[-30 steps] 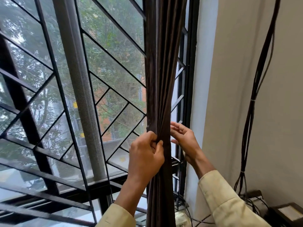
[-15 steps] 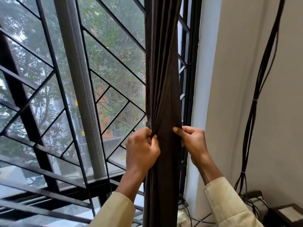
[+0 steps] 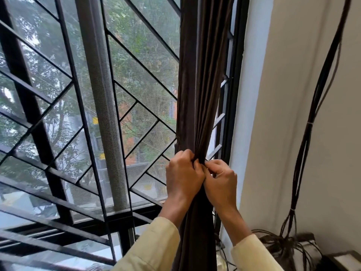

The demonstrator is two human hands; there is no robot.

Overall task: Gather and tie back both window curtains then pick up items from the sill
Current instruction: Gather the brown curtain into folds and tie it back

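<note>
A dark brown curtain (image 3: pixel 201 79) hangs gathered into a narrow bundle at the right side of the window. My left hand (image 3: pixel 183 175) grips the bundle from the left, fingers curled into the folds. My right hand (image 3: pixel 220 178) meets it from the right and pinches the fabric at the same height, so the two hands touch at the front of the bundle. Whether a tie-back is in my fingers I cannot tell. The sill and anything on it are mostly hidden behind my arms and the curtain.
A black metal window grille (image 3: pixel 109 118) with mesh fills the left. The black window frame (image 3: pixel 234 106) stands just right of the curtain, then a beige wall (image 3: pixel 283 133). A bundle of black cables (image 3: pixel 310 122) runs down the wall to boxes (image 3: pixel 304 249) at the bottom right.
My right hand has come round from the curtain's right edge to the front and closed on the fabric beside my left hand. The bundle is squeezed narrower.
</note>
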